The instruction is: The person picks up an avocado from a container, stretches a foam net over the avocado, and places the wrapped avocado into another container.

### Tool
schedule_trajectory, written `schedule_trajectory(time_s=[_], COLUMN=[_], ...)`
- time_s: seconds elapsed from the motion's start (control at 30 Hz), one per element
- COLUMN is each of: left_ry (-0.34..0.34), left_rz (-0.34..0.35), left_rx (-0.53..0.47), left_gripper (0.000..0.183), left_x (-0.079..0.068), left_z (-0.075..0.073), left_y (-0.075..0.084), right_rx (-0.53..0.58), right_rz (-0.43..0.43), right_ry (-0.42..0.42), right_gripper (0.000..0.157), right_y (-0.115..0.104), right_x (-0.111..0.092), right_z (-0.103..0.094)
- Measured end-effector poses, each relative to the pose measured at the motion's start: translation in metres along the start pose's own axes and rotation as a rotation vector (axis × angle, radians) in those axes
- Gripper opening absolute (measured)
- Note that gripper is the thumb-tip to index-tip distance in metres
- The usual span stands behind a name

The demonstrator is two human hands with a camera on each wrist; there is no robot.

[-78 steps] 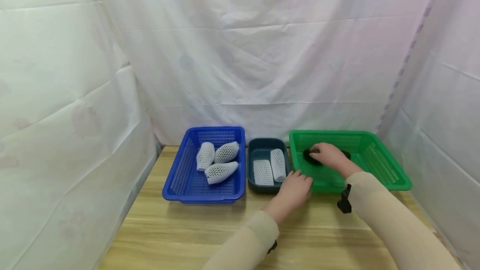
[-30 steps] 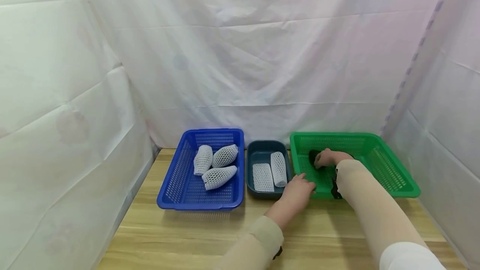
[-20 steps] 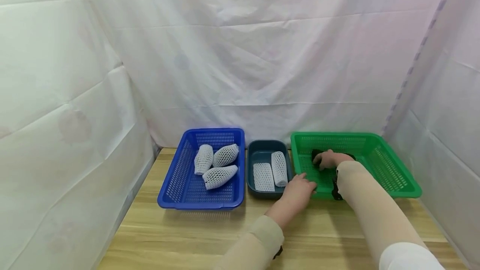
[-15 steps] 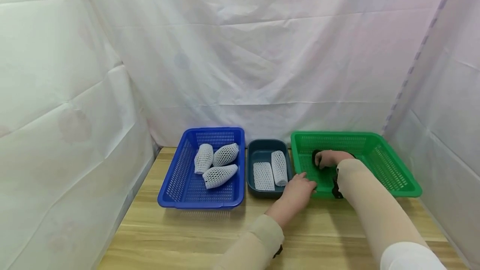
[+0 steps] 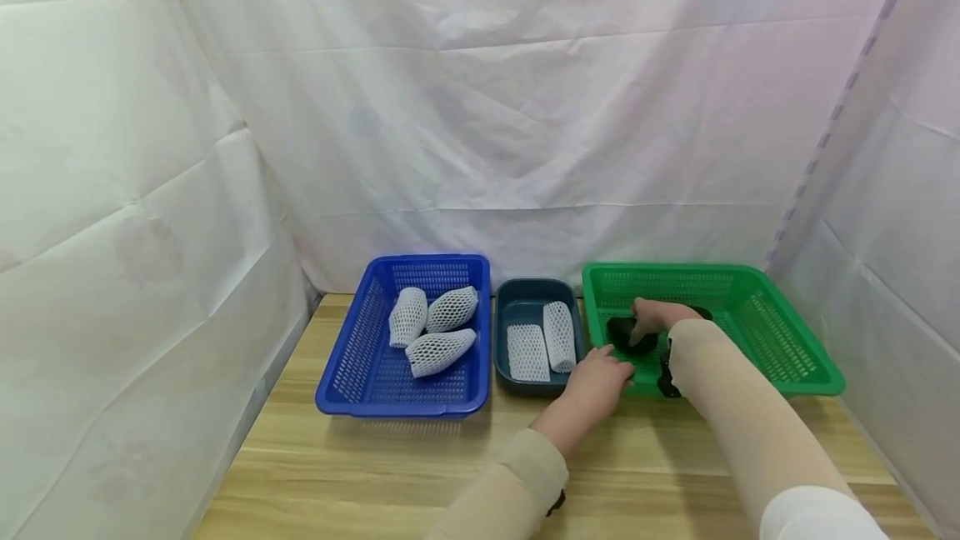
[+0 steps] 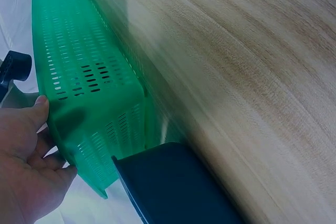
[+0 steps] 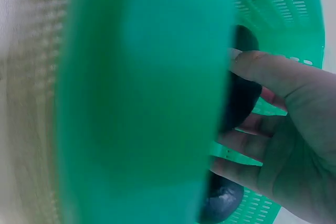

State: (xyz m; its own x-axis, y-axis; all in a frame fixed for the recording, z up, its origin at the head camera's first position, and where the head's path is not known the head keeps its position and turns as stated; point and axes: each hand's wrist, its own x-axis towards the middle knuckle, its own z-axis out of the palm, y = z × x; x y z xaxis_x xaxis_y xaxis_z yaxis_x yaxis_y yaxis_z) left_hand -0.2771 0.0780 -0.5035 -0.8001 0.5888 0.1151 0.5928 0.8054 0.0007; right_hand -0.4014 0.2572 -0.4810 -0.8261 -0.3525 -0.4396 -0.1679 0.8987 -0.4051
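Note:
In the head view my right hand (image 5: 656, 317) is inside the green basket (image 5: 671, 268), its thumb and fingers round a dark, smooth, oval eggplant-like thing (image 5: 621, 332). The right wrist view shows thumb and fingers on opposite sides of this dark thing (image 7: 242, 98), partly covered by the blurred basket wall. A second shiny dark thing (image 7: 224, 201) lies close to the fingers. My left hand (image 5: 595, 380) grips the basket's near left corner. From the left wrist, that hand (image 6: 26, 161) has its thumb on one side of the rim and curled fingers on the other.
A dark teal box (image 5: 517, 283) beside the green basket holds two white foam net sleeves (image 5: 527, 352). Left of it, a blue basket (image 5: 330, 394) contains 3 net-covered pieces (image 5: 441, 351). All stand on a wooden table (image 5: 360, 482), with white cloth (image 5: 480, 148) hanging behind.
My right hand has bent inward and turned the dark thing, which now lies closer to the basket's front and shows more. The left hand stays at the corner; the view shifted slightly.

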Motion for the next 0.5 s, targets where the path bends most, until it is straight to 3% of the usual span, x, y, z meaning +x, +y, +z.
schedule_trajectory(time_s=[0.33,0.5], left_ry=[0.005,-0.013], left_rz=[-0.007,-0.009], left_rx=[0.008,-0.003], left_gripper=[0.023,0.025], left_x=[0.0,0.0], left_z=[0.0,-0.003], left_y=[0.0,0.0], right_rx=[0.067,0.088], right_rz=[0.028,0.0], right_ry=[-0.066,-0.07], right_gripper=[0.066,0.067], right_y=[-0.007,-0.005], right_x=[-0.005,-0.01], right_z=[0.0,-0.006])
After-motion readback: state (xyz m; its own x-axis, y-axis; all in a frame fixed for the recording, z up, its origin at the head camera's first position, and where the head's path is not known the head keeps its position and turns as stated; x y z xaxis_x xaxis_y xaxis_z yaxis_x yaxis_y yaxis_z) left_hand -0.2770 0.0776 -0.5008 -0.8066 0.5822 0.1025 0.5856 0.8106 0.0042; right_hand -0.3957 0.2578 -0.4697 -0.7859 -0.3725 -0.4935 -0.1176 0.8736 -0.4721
